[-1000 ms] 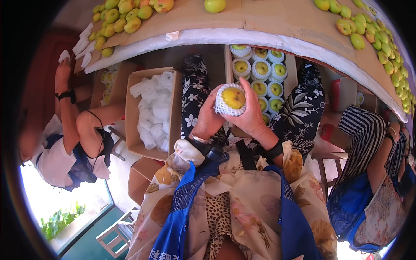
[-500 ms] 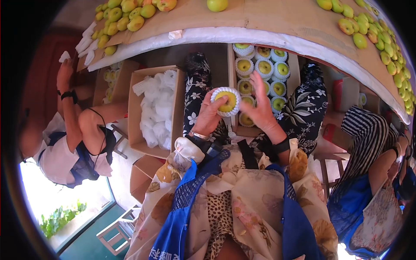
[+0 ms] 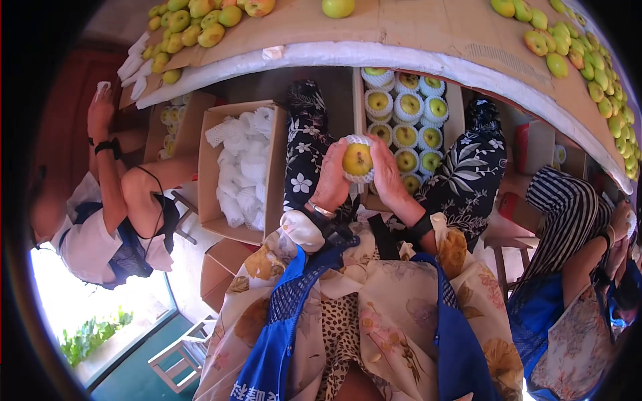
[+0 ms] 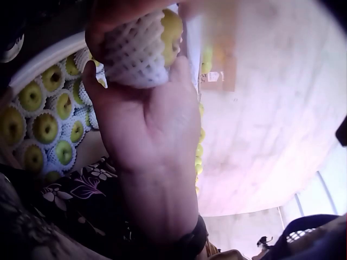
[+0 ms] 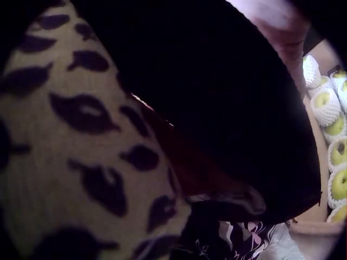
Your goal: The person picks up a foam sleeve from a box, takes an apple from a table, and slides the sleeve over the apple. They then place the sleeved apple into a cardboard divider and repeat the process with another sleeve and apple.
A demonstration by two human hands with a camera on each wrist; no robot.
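A yellow-green apple [image 3: 357, 160] in a white foam net sits between both hands, held above the lap. My left hand [image 3: 332, 179] cups its left side, and my right hand [image 3: 388, 172] cups the other. In the left wrist view the net [image 4: 135, 51] covers most of the fruit, with a strip of bare skin at its right. Just beyond the hands stands a cardboard box of netted apples [image 3: 405, 136], set in rows. The right wrist view is mostly filled by dark cloth and a patterned sleeve, hiding the right fingers.
Left of my legs stands a carton [image 3: 207, 175] full of white foam nets [image 3: 244, 167]. A cardboard-covered table [image 3: 408, 30] crosses the top, with loose apples [image 3: 190, 27] piled left and more apples [image 3: 582, 60] right. Other people sit on both sides.
The right hand, spread and apart from the apple half a second ago, is back against it. The apple has turned and shifted slightly right between both hands.
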